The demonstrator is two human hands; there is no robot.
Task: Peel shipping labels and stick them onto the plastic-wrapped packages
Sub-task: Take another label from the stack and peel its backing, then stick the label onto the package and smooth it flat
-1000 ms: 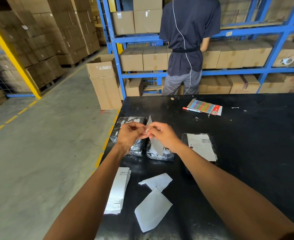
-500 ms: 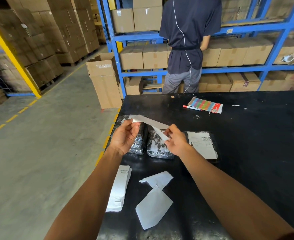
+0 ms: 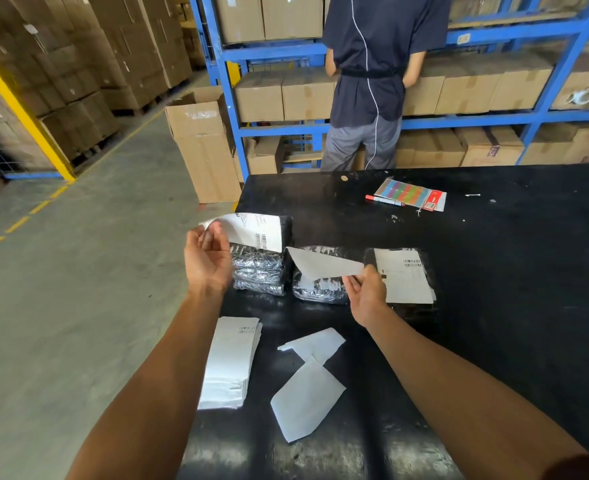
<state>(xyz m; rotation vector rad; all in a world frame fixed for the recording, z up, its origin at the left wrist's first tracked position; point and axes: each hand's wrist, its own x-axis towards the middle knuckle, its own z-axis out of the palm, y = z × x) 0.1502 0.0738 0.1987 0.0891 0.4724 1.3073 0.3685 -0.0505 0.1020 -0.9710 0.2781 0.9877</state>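
Observation:
My left hand [image 3: 207,261] pinches the left end of a peeled shipping label [image 3: 255,231], printed side with a barcode showing, held above the left plastic-wrapped package [image 3: 258,275]. My right hand [image 3: 365,294] pinches the blank backing sheet [image 3: 322,264] over the middle package [image 3: 315,289]. The two sheets are apart. A third package [image 3: 421,308] to the right carries a stuck label [image 3: 405,275]. A stack of unpeeled labels [image 3: 230,362] lies at the table's left edge near me.
Two discarded backing sheets [image 3: 306,396] lie on the black table [image 3: 493,341]. A red marker [image 3: 384,200] and a colourful card [image 3: 410,194] sit farther back. A person [image 3: 372,77] stands at blue shelving with cardboard boxes. An open carton [image 3: 203,143] stands on the floor.
The label has come fully off its backing. My left hand carried the label left and up; my right hand drew the backing to the right.

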